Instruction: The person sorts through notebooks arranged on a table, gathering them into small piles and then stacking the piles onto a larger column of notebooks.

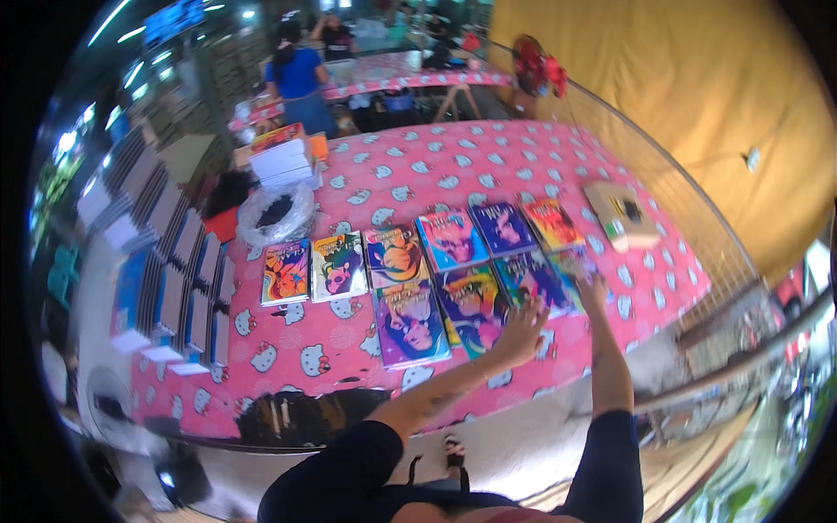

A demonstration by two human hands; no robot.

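Colourful illustrated books lie face up in two rows on the pink table. Near the front row is my left hand (pixel 525 333), its fingers stretched and apart at the lower edge of a blue-purple book (pixel 527 281). To its right, my right hand (pixel 593 295) reaches over the right end of that row, beside a partly covered book (pixel 571 264). Blur hides how its fingers are set. Left of my hands lie a book with a green and orange cover (pixel 471 301) and a purple book (pixel 410 322). An orange-red book (pixel 551 223) ends the back row.
Stacks of books (pixel 174 261) line the table's left side. Near them are a clear plastic-wrapped ring (pixel 277 216) and a white book stack (pixel 281 161). A brown cardboard box (pixel 621 216) sits at right. A person in blue (pixel 298 78) stands beyond the table.
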